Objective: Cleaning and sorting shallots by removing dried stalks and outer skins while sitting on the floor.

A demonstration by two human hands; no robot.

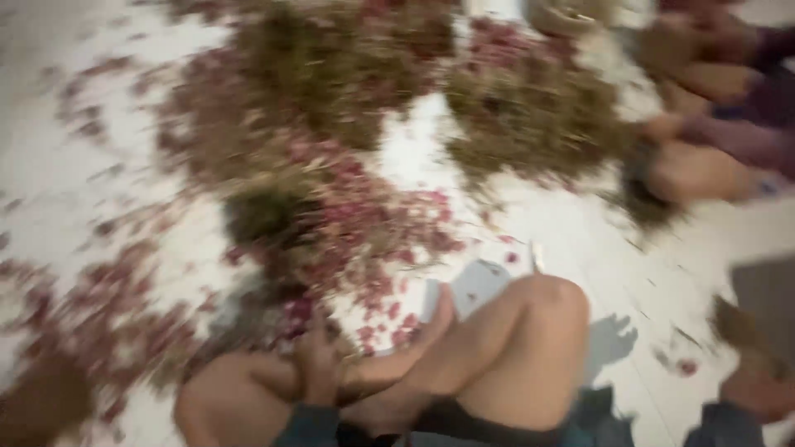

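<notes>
Seen through heavy motion blur: left hand (319, 364) low near the floor's (66, 165) bottom edge, resting by a bare knee (542, 302), fingers curled, grip impossible to tell. Just beside it, pink petals (364, 232) strewn from the floor's middle toward the left edge. Right hand (758, 389) at the bottom right corner, fingers too blurred to judge, touching or just under a brown clump (733, 327). Heaped along the top edge, dry stems (538, 116) in two piles. At the top right corner, another person's hands (696, 170) in the stems
</notes>
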